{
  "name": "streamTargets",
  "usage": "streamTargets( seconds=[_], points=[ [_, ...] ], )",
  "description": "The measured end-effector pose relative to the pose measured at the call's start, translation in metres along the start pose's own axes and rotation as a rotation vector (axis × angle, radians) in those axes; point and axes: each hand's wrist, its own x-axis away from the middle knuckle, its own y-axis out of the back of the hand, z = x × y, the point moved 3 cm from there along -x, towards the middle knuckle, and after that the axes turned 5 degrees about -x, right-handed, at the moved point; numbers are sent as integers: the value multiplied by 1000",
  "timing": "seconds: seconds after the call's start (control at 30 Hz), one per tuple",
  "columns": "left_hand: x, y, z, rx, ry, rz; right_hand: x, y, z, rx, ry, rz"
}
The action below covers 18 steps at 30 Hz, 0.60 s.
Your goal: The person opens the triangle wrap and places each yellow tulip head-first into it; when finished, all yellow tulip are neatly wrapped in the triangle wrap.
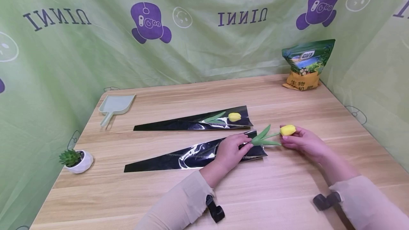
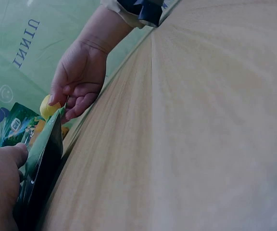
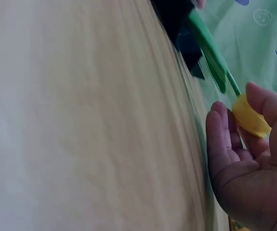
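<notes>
A yellow artificial tulip [image 1: 288,130] with a green stem and leaves [image 1: 262,139] is in my right hand [image 1: 303,143], which pinches it at the bloom. In the right wrist view the thumb and fingers lie around the yellow bloom [image 3: 249,115]. The leaves reach to the wide mouth of a black glossy flower sleeve [image 1: 153,162]; the stem's lower end is hidden. My left hand [image 1: 231,150] grips this sleeve near its mouth, beside the leaves. Its thumb [image 2: 17,153] shows on the sleeve in the left wrist view; the other fingers are mostly hidden.
Behind lies a second black sleeve [image 1: 172,125] holding another yellow tulip [image 1: 234,117]. A pale dustpan [image 1: 116,104] lies at the back left, and a potted succulent [image 1: 80,162] stands near the left edge. A green and orange bag [image 1: 306,66] stands at the back right corner.
</notes>
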Motion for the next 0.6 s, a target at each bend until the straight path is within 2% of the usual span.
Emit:
streamTargets(
  seconds=[0.13,0.2,0.43,0.6],
  points=[
    [0,0,0,3,-3,-6,0,11,5,228,-32,-19],
    [0,-1,0,8,0,-6,-1,15,7,278,-40,-5],
    [1,-1,0,15,6,-8,-2,29,14,296,-38,106],
    [1,-1,0,13,3,-8,-6,28,14,347,-56,134]
  ],
)
